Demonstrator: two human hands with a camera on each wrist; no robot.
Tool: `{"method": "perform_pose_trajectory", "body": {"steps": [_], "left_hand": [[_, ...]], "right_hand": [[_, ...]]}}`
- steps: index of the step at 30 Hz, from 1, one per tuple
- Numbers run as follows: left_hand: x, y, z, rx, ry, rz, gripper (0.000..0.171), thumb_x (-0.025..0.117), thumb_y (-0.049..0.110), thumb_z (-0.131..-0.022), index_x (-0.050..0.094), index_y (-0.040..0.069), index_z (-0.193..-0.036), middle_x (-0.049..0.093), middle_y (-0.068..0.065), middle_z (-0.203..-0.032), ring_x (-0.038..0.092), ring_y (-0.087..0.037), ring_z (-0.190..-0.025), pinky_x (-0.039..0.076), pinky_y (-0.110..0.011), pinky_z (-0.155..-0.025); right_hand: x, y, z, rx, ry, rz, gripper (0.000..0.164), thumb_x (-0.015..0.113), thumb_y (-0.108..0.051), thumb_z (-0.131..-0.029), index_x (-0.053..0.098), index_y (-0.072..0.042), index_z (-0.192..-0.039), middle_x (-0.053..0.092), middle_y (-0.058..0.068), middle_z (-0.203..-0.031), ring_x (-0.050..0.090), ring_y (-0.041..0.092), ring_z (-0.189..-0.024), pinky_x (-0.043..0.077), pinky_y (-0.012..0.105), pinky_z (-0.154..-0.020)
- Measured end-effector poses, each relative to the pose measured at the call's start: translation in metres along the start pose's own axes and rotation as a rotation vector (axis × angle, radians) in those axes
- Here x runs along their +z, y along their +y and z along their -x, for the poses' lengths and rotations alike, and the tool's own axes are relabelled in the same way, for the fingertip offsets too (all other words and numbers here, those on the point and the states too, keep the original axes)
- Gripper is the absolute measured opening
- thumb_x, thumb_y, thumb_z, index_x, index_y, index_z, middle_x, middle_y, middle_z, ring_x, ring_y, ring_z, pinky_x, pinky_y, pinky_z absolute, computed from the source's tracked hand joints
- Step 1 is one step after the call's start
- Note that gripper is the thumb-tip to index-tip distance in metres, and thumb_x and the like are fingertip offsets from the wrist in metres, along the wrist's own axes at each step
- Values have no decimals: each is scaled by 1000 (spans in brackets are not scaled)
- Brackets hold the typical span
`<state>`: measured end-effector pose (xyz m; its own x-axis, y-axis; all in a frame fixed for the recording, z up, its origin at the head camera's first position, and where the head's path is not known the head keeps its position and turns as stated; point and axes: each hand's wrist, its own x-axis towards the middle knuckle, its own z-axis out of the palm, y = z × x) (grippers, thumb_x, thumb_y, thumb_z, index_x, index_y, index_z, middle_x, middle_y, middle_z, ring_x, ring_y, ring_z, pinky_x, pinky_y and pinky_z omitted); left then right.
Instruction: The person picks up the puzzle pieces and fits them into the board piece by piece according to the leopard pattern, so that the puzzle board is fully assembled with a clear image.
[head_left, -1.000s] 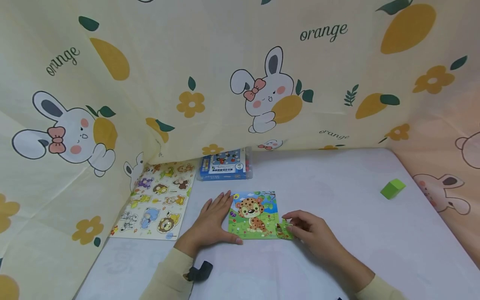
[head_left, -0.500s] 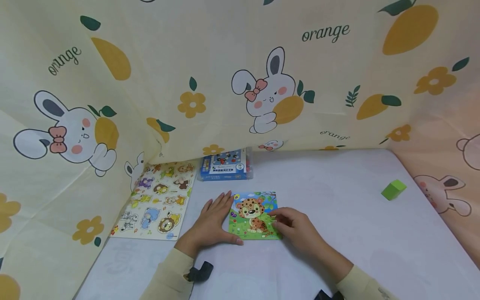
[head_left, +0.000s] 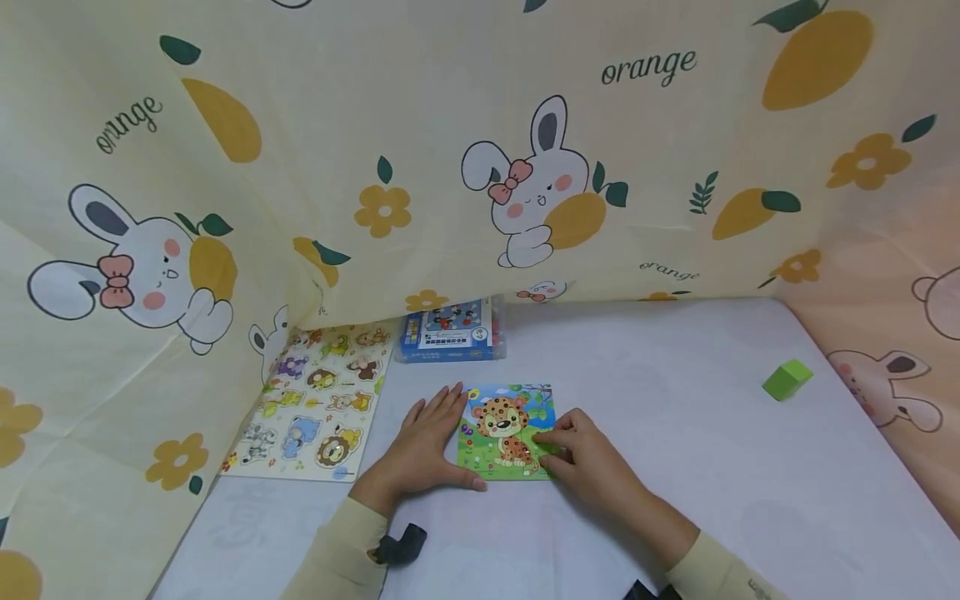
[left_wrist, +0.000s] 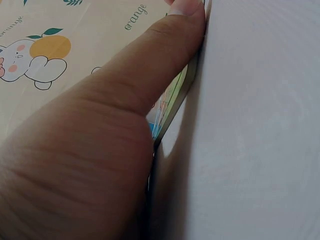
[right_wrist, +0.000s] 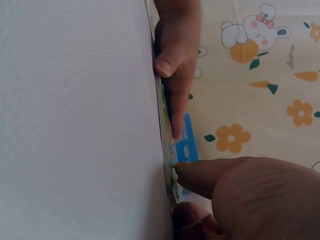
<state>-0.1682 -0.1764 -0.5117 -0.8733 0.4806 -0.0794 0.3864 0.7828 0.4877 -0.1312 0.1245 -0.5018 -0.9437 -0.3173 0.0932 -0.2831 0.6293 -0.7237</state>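
Observation:
A small square jigsaw puzzle (head_left: 476,454) with a spotted leopard cub on green grass lies flat in the middle of the table. My left hand (head_left: 423,450) is spread along its left side, fingers by the upper left edge and thumb at the lower left corner. In the left wrist view the thumb (left_wrist: 170,42) lies against the board's edge. At the puzzle's lower right corner, my right hand (head_left: 592,462) pinches a green puzzle piece with thumb and forefinger, the piece mostly hidden under them. The right wrist view shows those fingertips low at the board.
To the left lies a cream animal peg board (head_left: 315,400). Behind the puzzle stands a blue-labelled clear box (head_left: 450,337). A green block (head_left: 787,380) sits far right. Printed fabric (head_left: 420,108) hangs along the back and sides of the white table (head_left: 675,367).
My right hand has brought the puzzle piece leftward from beside the board onto its lower right corner, shifting slightly further left in the last half second. The left hand has stayed put.

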Motion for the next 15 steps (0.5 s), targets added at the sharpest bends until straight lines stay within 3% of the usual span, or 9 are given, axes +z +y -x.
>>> {"method": "perform_pose_trajectory", "body": {"steps": [5, 9, 15], "left_hand": [[1, -2, -1, -2, 1, -6, 146, 83, 88, -68, 21, 10, -175, 7, -1, -182, 1, -21, -166, -2, -53, -131], [1, -4, 1, -9, 7, -10, 146, 83, 88, -67, 22, 9, -174, 8, -2, -182, 2, -23, -166, -2, -55, -130], [3, -7, 6, -17, 18, 9, 148, 87, 85, -64, 24, 8, -174, 10, -4, -181, 4, -26, -166, -1, -56, -130]], "right_hand": [[1, 0, 1, -12, -15, 31, 23, 83, -6, -96, 84, -7, -119, 52, -2, -107, 51, 13, -85, 50, 27, -70], [-1, 0, 4, -42, -63, 64, 30, 84, -11, -97, 81, -4, -126, 55, -1, -114, 52, 11, -87, 51, 27, -72], [-19, 8, 7, -51, -141, 80, 36, 82, -20, -100, 76, -7, -134, 62, -3, -121, 58, 8, -92, 56, 30, -77]]}}
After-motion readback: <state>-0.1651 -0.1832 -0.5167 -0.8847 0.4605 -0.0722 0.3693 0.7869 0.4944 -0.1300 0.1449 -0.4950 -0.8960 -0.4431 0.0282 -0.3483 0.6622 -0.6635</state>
